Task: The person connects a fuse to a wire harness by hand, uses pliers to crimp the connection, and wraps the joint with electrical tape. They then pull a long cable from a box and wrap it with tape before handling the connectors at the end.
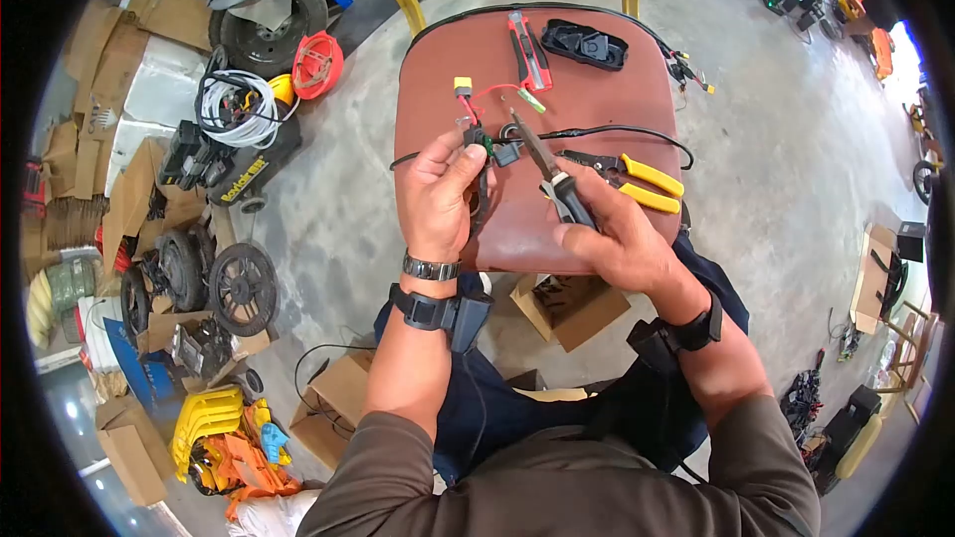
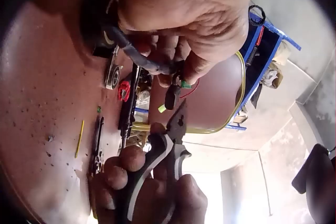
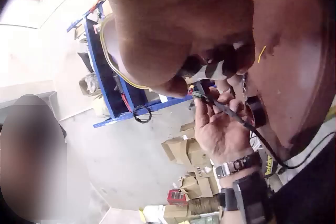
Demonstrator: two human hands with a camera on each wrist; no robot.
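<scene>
Over the brown chair seat (image 1: 428, 60), my left hand (image 1: 438, 189) pinches a black cable (image 2: 131, 50) beside a small green circuit piece (image 1: 486, 142). A red wire and a yellow connector (image 1: 463, 87) extend beyond its fingertips. My right hand (image 1: 619, 239) grips pliers (image 1: 537, 149) with black-and-grey handles. Their narrow jaws point toward the seat back, just right of the cable work. In the left wrist view the pliers' tip (image 2: 178, 119) stands close below the held cable end. A small dark square piece (image 1: 506, 154) hangs between the left fingers and the pliers.
On the seat lie yellow-handled wire strippers (image 1: 652, 184), a red utility knife (image 1: 529, 50), a black plastic shell (image 1: 585, 45) and a black cable across the middle. An open cardboard box (image 1: 572, 308) stands beneath. Wheels (image 1: 244, 288) and boxes crowd the left floor.
</scene>
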